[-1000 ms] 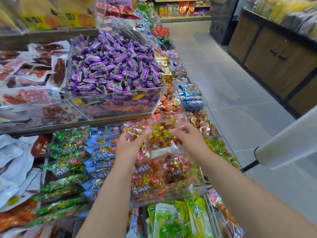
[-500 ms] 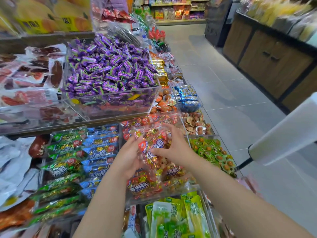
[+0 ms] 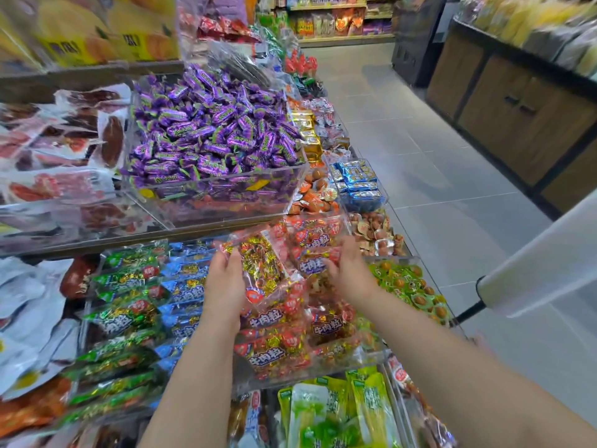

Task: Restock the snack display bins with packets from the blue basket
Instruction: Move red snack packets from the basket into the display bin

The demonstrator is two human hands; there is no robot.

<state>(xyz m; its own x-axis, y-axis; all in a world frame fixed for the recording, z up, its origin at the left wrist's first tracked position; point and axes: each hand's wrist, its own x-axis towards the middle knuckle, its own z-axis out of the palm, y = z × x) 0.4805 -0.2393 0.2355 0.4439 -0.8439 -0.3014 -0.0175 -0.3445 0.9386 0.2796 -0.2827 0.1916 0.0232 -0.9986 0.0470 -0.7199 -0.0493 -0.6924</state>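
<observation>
Shop aisle with a tiered snack display: the left hand (image 3: 223,286) grips a red packet (image 3: 262,270) by its left edge. The packet's long axis runs away from the person, far end leaning left (the packet sits just right of that hand). The right hand (image 3: 347,270) lays bent fingers on packets in the clear bin (image 3: 323,362); whether it grips them is blurred.

Pale grey tiled floor (image 3: 420,163) running down a shop aisle, brown wooden cabinet with dark frame and dark handles (image 3: 517,114) along the right, stocked shelves at the far end (image 3: 332,24), dark tall unit (image 3: 416,43) beside them, white roll on a black holder (image 3: 542,253) near right, even indoor light
</observation>
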